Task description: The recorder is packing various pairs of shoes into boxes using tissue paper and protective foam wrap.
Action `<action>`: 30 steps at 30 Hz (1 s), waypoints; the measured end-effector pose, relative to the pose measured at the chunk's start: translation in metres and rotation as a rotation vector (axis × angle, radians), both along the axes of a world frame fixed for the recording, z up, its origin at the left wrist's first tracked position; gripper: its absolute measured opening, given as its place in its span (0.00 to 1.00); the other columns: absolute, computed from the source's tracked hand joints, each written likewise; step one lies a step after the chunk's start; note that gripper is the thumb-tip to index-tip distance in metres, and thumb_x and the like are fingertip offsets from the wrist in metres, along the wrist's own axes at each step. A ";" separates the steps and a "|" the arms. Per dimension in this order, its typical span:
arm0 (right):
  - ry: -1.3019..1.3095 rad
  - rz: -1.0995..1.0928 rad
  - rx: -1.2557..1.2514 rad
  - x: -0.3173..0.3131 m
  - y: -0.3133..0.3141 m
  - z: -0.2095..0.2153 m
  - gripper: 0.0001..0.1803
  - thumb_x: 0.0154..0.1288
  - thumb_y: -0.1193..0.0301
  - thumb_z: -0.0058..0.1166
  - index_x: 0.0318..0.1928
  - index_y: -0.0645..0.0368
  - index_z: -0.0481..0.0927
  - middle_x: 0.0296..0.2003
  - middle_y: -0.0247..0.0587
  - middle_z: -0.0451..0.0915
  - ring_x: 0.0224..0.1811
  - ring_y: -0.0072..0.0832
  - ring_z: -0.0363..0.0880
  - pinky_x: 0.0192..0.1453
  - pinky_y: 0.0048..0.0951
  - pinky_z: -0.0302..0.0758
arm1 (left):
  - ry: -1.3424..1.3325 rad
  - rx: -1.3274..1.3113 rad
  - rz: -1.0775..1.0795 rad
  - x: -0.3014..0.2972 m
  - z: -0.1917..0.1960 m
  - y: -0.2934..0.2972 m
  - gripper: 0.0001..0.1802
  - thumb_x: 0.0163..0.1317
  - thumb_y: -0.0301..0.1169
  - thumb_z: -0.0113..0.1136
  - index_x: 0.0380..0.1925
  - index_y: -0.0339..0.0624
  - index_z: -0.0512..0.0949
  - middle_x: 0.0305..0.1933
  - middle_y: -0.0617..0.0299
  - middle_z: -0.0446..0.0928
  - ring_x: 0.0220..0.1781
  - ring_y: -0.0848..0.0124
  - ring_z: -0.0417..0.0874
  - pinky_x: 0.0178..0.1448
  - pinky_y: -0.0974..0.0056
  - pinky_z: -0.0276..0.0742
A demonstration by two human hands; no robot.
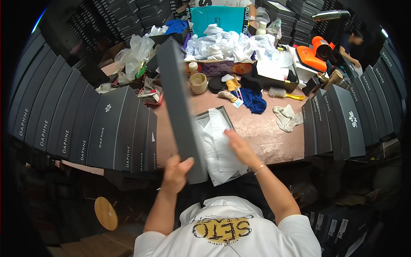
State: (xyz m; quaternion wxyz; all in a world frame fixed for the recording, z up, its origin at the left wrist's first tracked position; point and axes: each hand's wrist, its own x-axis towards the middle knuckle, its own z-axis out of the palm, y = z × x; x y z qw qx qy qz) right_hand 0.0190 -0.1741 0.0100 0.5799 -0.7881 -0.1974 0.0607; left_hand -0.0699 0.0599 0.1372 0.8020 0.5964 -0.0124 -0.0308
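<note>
A dark grey shoebox lid point(177, 103) stands tilted on its edge, raised and blurred along its far part. My left hand point(175, 174) grips its near end, thumb on the side facing right. Just to the right, the open shoebox point(227, 112) lies at the table's near edge, with white tissue paper point(220, 147) folded over whatever is inside. My right hand point(240, 147) rests on the tissue's right side, fingers stretched toward the far left. The lid hides part of the box's left side.
Rows of dark shoeboxes point(109, 128) flank the table on the left and shoeboxes point(338, 122) on the right. Beyond lie a round tub point(198, 83), a blue cloth point(253, 100), a yellow-handled brush point(286, 94), a whitish rag point(287, 118) and crumpled paper point(218, 45). People work farther back.
</note>
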 end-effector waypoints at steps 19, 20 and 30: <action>0.318 -0.206 -0.212 0.007 0.000 -0.013 0.33 0.62 0.46 0.53 0.45 0.70 0.81 0.34 0.58 0.83 0.35 0.48 0.83 0.44 0.40 0.77 | 0.344 0.118 0.136 0.028 -0.168 0.000 0.24 0.66 0.35 0.55 0.57 0.31 0.68 0.55 0.53 0.74 0.55 0.66 0.75 0.60 0.62 0.70; 0.395 -0.215 -0.103 0.005 -0.003 -0.016 0.32 0.63 0.48 0.54 0.47 0.70 0.81 0.34 0.55 0.84 0.34 0.45 0.84 0.44 0.39 0.78 | 0.433 0.123 0.113 0.032 -0.162 -0.001 0.23 0.65 0.36 0.56 0.56 0.33 0.70 0.54 0.54 0.75 0.55 0.66 0.75 0.60 0.63 0.70; 0.260 -0.397 0.275 -0.054 -0.154 0.172 0.31 0.60 0.63 0.56 0.62 0.64 0.67 0.51 0.37 0.73 0.54 0.24 0.70 0.58 0.24 0.66 | -0.290 -0.145 -0.269 0.045 -0.023 -0.103 0.39 0.63 0.40 0.57 0.69 0.33 0.55 0.65 0.48 0.66 0.64 0.61 0.70 0.66 0.59 0.66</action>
